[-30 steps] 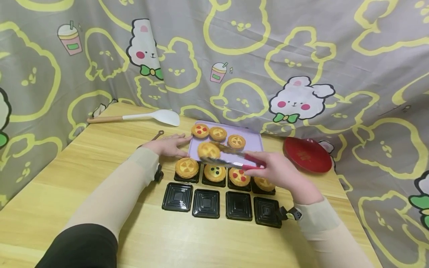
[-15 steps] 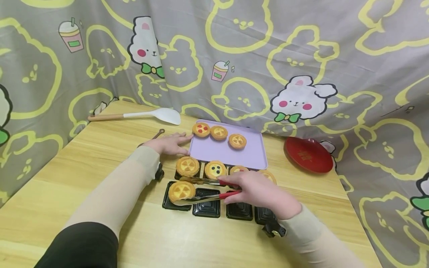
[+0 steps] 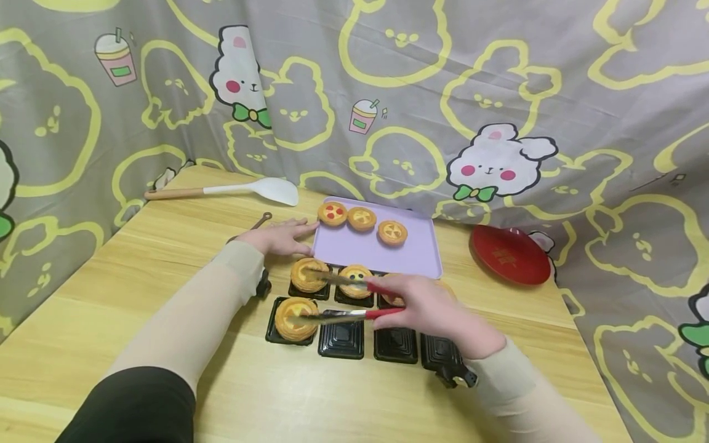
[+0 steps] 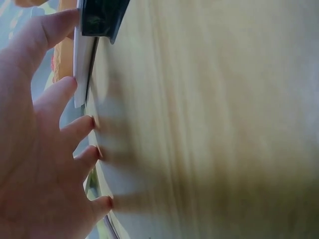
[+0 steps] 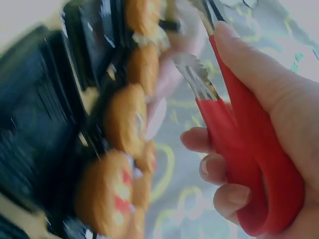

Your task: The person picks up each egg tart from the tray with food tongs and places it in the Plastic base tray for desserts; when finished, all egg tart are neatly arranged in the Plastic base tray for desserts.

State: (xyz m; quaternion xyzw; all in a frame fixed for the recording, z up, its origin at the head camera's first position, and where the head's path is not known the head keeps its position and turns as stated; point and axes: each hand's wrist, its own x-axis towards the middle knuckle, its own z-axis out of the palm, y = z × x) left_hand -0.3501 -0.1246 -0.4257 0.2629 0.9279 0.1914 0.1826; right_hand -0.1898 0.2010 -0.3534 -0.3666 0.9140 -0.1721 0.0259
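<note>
My right hand (image 3: 429, 307) grips a pair of red-handled tongs (image 5: 244, 134), whose metal arms stand spread apart with nothing between them in the right wrist view. In the head view the tong tips overlap an egg tart (image 3: 288, 307) in the front-left black square tray (image 3: 275, 333) and the tart behind it. Fingers of my left hand (image 3: 285, 238) lie stretched at the left edge of the lilac baking tray (image 3: 415, 255); in the left wrist view thumb and forefinger touch its rim (image 4: 81, 74). Three tarts (image 3: 392, 232) sit along the lilac tray's far part.
Several tarts fill the back row of black trays. Front-row black trays (image 3: 341, 337) to the right hold nothing. A white spatula (image 3: 274, 190) with wooden handle lies back left, a red round dish (image 3: 509, 255) at right. A patterned curtain (image 3: 399, 74) closes the back.
The tongs carried a tart from the lilac tray to the front-left black tray and let it go. They have since opened and lifted a little. The left hand stays in place.
</note>
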